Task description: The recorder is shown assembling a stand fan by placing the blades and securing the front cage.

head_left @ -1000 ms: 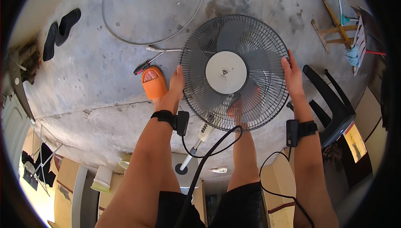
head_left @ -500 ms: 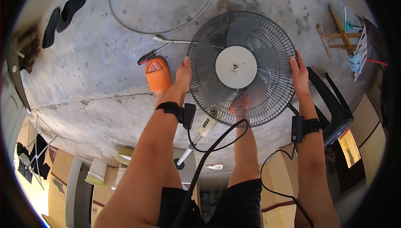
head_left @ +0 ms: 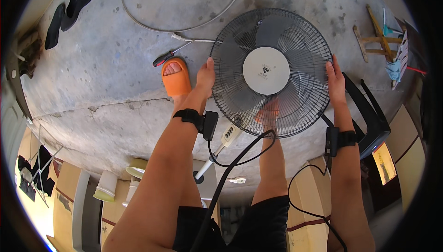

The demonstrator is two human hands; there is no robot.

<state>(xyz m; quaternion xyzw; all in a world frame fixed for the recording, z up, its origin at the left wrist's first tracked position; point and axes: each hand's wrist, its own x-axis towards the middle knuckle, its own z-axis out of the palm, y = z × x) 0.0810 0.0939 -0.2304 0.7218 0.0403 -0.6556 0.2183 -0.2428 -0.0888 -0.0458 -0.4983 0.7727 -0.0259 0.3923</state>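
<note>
Gripping the round fan guard (head_left: 272, 72) from both sides, we have our hands spread wide across its rim. Our left hand (head_left: 205, 76) lies flat along the guard's left edge, fingers extended and pressed to the wire, thumb side hidden from us. Our right hand (head_left: 335, 80) does the same on the guard's right edge, fingers long and mostly straight, hooked only lightly on the rim. Neither hand is closed in a fist.

Behind the guard's grille we see the blades and a white round hub plate (head_left: 266, 71). Below the guard sits the white switch box (head_left: 229, 135) on the white fan pole (head_left: 208, 163). A black cable (head_left: 230, 171) runs down from beneath the guard.

Left of the guard, our foot rests in an orange slipper (head_left: 176, 77) on the grey concrete floor (head_left: 101, 81), with a red-handled screwdriver (head_left: 171, 54) just beyond it. Above the guard lies a loose wire ring (head_left: 138, 19). Far left of the guard lie two black sandals (head_left: 67, 12); right of it stands a black plastic chair (head_left: 371, 113).
</note>
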